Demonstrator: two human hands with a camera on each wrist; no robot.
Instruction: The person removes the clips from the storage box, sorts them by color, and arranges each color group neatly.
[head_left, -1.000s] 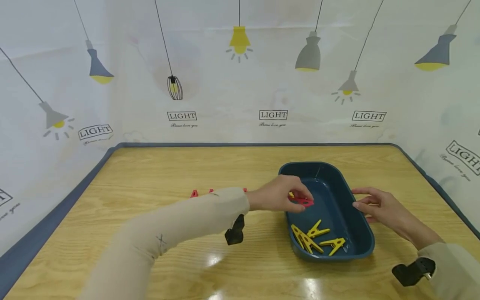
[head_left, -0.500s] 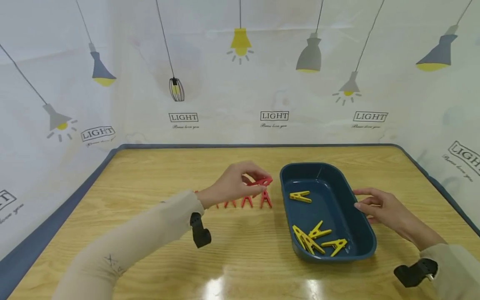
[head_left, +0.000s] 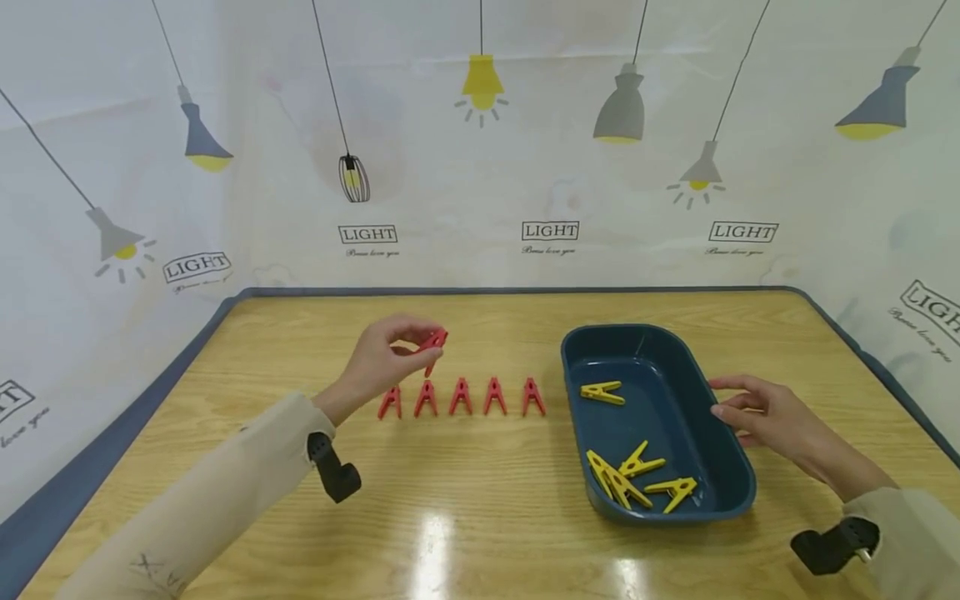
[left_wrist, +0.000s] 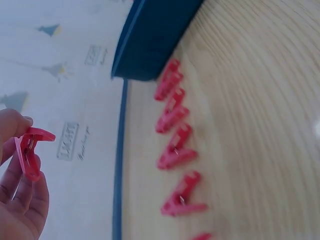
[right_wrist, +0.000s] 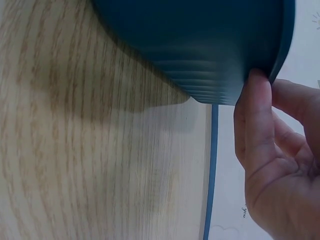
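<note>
A red clothespin (head_left: 433, 340) is pinched between the thumb and fingers of my left hand (head_left: 382, 358), raised above the left part of a row. That row is several red clothespins (head_left: 461, 396) on the wooden table, each lying with its legs spread toward me. To their right stands a dark blue basin (head_left: 652, 500) with several yellow clothespins (head_left: 603, 393) inside. My right hand (head_left: 772, 421) holds the basin's right rim; in the right wrist view its fingertips (right_wrist: 259, 82) press under the lip against the outer wall.
The wooden table (head_left: 465, 508) ends at a blue border in front of a white backdrop (head_left: 450, 183) printed with lamps. The basin's tall side wall (left_wrist: 155, 37) stands just past the row's right end.
My left hand has moved left from over the basin to above the row, carrying the red clothespin and uncovering the row and a yellow clothespin. My right hand stays at the rim.
</note>
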